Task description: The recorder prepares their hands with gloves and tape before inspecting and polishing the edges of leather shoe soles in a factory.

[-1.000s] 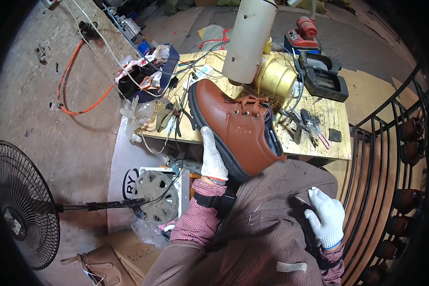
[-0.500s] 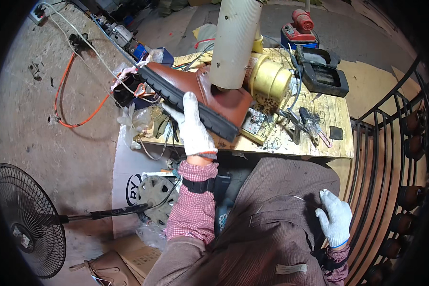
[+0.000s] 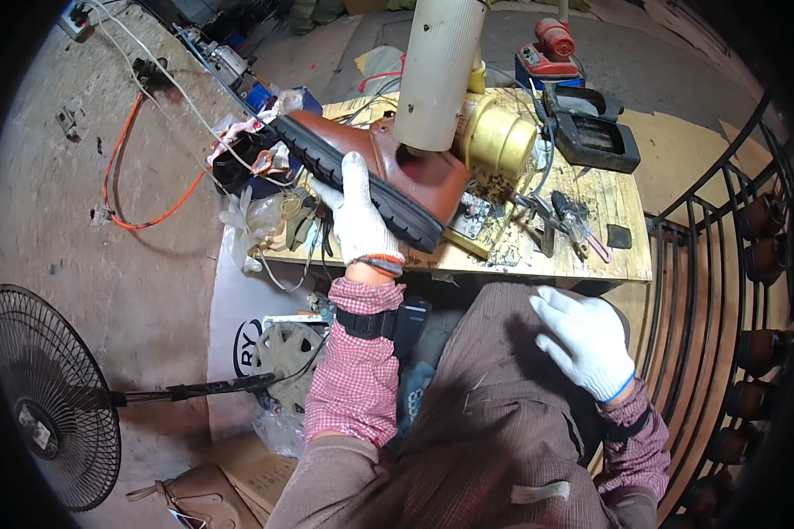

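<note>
My left hand [image 3: 363, 220], in a white knit glove, grips a brown leather shoe [image 3: 437, 187] by its thick black ridged sole. The shoe is tilted on its side, toe end toward the far left, above the near edge of the workbench [image 3: 616, 198]. The lower end of a ribbed cream tube [image 3: 436, 84] meets the shoe's opening; how far it reaches in cannot be seen. Above my right thigh hovers my right hand [image 3: 587, 344], also gloved, with fingers stretched out and nothing in it.
On the bench stand a yellow cylindrical machine part [image 3: 500, 139], a black tray [image 3: 598, 141] and hand tools [image 3: 573, 229]. A rack [image 3: 692, 291] holding brown shoes is at the right. At the left stands a black fan [image 3: 48, 397]; an orange cable [image 3: 119, 167] hangs behind.
My right hand has risen from beside my thigh and moved left, toward the bench. My left hand and the shoe have shifted only slightly, and the sole has turned more into view.
</note>
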The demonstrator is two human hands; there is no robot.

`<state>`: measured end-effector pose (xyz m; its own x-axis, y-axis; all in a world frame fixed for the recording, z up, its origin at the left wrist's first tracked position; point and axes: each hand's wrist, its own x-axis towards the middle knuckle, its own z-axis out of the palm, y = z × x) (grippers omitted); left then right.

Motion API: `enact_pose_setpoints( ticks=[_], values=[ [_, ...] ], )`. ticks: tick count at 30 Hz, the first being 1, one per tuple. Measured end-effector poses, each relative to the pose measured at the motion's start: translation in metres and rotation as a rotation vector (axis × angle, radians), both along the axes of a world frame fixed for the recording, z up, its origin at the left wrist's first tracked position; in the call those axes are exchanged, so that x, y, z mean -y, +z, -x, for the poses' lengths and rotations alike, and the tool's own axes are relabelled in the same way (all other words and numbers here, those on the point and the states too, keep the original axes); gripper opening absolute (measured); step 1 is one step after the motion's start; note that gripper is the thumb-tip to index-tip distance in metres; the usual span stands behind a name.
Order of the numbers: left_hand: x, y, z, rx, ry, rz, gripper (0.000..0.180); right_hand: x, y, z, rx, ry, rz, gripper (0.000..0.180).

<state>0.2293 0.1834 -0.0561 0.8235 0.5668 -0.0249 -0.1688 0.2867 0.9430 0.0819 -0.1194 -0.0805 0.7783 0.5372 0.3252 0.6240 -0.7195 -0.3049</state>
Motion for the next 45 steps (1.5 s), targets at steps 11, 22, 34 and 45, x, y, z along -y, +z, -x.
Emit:
enact_pose_setpoints(
  ticks=[11,22,34,45],
  values=[
    [0.014,-0.025,0.071,-0.073,-0.009,0.061,0.119,-0.090,0.010,-0.043,0.114,0.300,0.098,0.016],
    [-0.054,-0.117,0.089,0.158,-0.544,0.751,0.080,0.013,-0.082,-0.065,-0.424,-0.638,-0.806,0.069],
    [-0.002,-0.145,0.154,-0.138,-0.960,0.946,0.072,-0.017,-0.133,-0.139,-0.637,-0.627,-0.865,0.031],
    [0.018,-0.145,0.162,-0.216,-0.994,0.936,0.065,-0.011,-0.067,-0.048,-1.085,-0.098,-1.856,0.053]
  ],
)
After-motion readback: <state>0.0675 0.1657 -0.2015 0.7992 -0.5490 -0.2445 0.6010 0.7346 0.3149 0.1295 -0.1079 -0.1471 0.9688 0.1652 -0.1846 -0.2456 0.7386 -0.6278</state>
